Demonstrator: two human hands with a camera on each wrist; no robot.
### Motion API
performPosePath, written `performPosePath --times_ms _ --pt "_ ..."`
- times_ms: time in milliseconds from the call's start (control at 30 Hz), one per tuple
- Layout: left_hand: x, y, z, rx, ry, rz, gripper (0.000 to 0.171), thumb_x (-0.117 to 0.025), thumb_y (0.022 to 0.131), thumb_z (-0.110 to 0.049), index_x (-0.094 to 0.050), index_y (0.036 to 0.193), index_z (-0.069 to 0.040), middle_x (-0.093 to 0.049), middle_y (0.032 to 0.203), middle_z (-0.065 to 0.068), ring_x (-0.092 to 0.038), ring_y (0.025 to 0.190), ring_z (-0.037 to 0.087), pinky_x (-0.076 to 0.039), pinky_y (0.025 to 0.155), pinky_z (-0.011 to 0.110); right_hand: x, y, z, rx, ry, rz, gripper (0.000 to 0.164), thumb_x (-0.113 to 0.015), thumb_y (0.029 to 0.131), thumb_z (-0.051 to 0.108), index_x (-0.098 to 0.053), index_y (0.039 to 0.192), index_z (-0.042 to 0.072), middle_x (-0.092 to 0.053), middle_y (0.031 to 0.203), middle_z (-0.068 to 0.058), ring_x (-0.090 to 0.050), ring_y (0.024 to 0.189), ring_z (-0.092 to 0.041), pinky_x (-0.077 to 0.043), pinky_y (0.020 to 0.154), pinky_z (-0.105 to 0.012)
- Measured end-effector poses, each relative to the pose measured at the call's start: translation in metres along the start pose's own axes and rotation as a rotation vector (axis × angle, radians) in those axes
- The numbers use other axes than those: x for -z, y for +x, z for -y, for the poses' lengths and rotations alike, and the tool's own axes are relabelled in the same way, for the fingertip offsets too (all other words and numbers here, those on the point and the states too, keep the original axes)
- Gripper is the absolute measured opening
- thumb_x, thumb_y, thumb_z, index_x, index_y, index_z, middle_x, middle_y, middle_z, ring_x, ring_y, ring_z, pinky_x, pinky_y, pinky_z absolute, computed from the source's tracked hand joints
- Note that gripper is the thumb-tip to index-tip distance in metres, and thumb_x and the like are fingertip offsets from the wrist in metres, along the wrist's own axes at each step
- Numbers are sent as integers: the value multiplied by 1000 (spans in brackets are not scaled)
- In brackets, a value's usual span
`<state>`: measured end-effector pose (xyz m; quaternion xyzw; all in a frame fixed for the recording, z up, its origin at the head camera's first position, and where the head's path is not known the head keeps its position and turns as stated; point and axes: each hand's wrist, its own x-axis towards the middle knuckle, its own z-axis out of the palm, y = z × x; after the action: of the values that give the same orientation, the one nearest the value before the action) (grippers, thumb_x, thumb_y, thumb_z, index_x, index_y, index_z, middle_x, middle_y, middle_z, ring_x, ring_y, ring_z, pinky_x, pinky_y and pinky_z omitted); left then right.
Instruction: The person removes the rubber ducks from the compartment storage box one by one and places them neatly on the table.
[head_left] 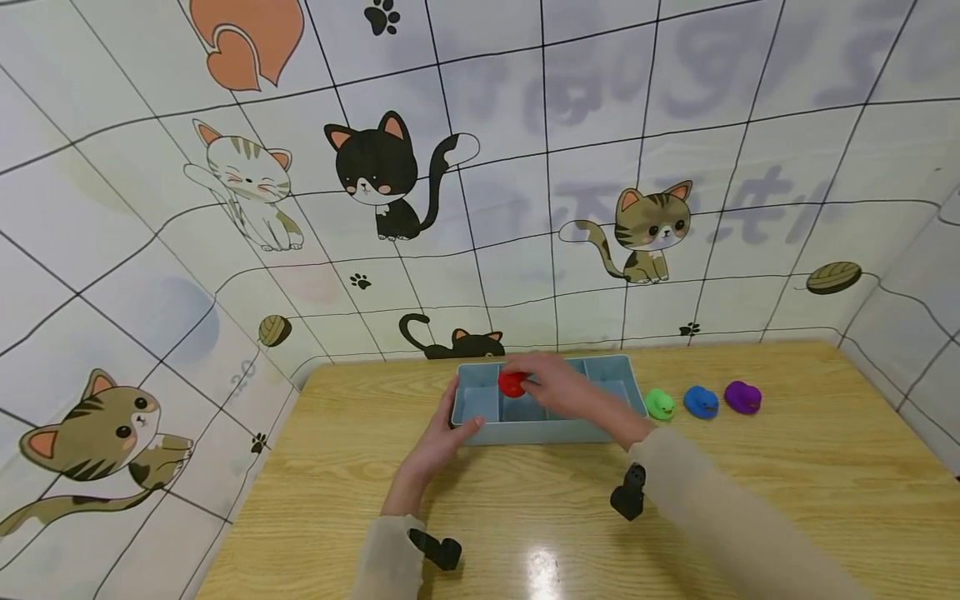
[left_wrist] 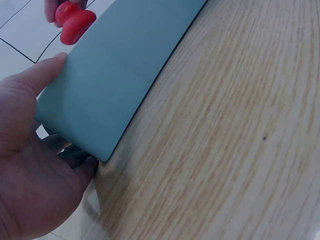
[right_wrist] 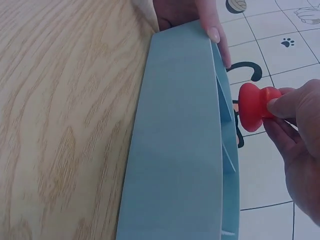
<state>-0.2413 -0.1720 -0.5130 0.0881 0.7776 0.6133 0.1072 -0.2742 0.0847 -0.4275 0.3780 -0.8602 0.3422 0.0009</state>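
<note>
A light blue divided box [head_left: 540, 432] stands on the wooden table, its long side facing me. My left hand [head_left: 437, 439] grips the box's left end, the thumb at the front rim and the fingers round the end wall. Between the thumb and fingers of my right hand [head_left: 561, 387], a red rubber duck [right_wrist: 254, 106] is pinched by its head. The duck is above the rim, over the left part of the box near the first divider. My right hand and wrist hide some of the compartments in the head view.
To the right of the box, a green rubber duck [head_left: 660, 405], a blue rubber duck [head_left: 701, 402] and a purple rubber duck [head_left: 743, 397] sit in a row on the table [head_left: 525, 508]. Behind the table hangs a white cat-print backdrop [head_left: 510, 250].
</note>
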Motion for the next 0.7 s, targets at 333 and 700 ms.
performPosePath --times_ms 333,700 --pt "-1 -1 -1 -4 25 -7 89 -69 100 -23 -9 167 -22 -9 170 15 -9 155 34 -13 121 59 21 -24 -3 3 -11 -35 34 -61 94 -13 -67 127 -4 -66 127 -19 -62 113 -38 -55 90 -49" --pt "-2 -1 -2 3 24 -16 89 -69 100 -23 -9 167 -23 -6 171 14 -6 155 34 -13 121 59 46 -62 -29 -40 -43 -114 36 -66 92 -13 -65 128 -9 -63 129 -27 -62 113 -46 -56 90 -45"
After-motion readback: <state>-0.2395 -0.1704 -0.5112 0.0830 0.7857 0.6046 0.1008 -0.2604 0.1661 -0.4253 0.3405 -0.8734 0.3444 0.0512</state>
